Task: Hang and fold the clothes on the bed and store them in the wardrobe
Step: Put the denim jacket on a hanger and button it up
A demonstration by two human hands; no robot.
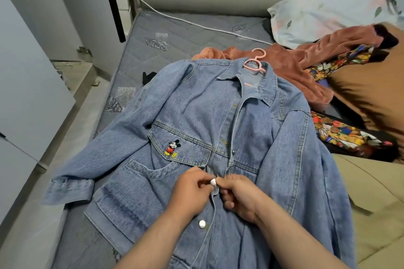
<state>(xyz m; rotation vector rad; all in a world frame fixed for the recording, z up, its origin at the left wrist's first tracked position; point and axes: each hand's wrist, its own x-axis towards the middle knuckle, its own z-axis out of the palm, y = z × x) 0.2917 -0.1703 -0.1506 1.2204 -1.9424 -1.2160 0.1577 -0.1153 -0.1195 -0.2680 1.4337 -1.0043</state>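
A blue denim jacket (251, 116) lies face up on the grey mattress (175, 35), with a pink hanger (255, 63) inside its collar and a cartoon mouse patch on the chest pocket. My left hand (192, 185) and my right hand (238, 194) meet at the jacket's front placket. Both pinch the denim edges around a white button (213, 182). A second white button (202, 224) sits fastened lower down.
A rust-brown velvet garment (306, 65), a colourful printed cloth (341, 135), a tan garment (371, 94) and a pale floral pillow (328, 13) lie on the right. A white cable (185, 20) crosses the mattress. Wardrobe panels (26, 72) stand at left beside the floor gap.
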